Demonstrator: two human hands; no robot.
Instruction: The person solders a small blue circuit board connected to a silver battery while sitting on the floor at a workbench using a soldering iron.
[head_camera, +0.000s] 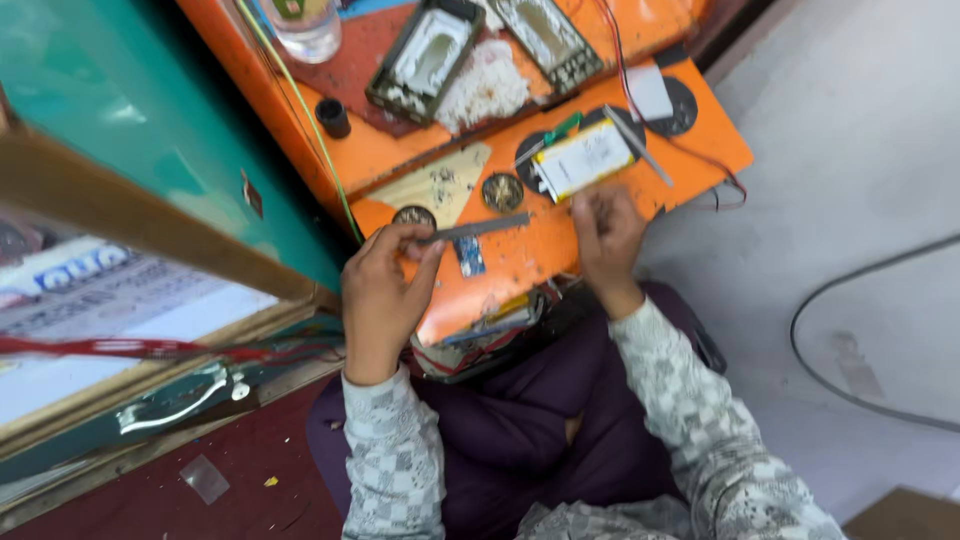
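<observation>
A flat pouch battery (583, 159), white with a yellow edge, lies on the orange work board (520, 255) near its far right part, resting partly on two dark round discs (612, 122). The right hand (606, 235) sits just below it with the fingertips curled at the battery's near edge; whether they pinch anything small there cannot be told. A thin metal tweezer (637, 146) lies slanted across the battery's right end, and a green-handled tool (557, 131) pokes out at its upper left.

The left hand (385, 295) grips a flat grey metal blade (478, 228) between thumb and fingers, the blade stretching level toward the right hand and hovering just over the board. Below the blade a small blue circuit board (469, 256) lies on the orange surface. Two round brown parts (502, 192) sit near a pale, scratched triangular patch (438, 184).

Farther up the board, two open rectangular device shells serve as shallow trays: the left shell (380, 82) has a whitish inside, and the right shell (572, 66) looks much the same. What lies in either is too blurred to tell. A wad of white fluffy material (485, 88) lies between them. A clear plastic bottle (303, 25) stands at the top edge, a small black cap (333, 117) just below it. Red and black wires (725, 180) trail off the right edge. A green cabinet (150, 130) stands to the left, and the grey floor (850, 150) carries a dark cable (830, 290).
</observation>
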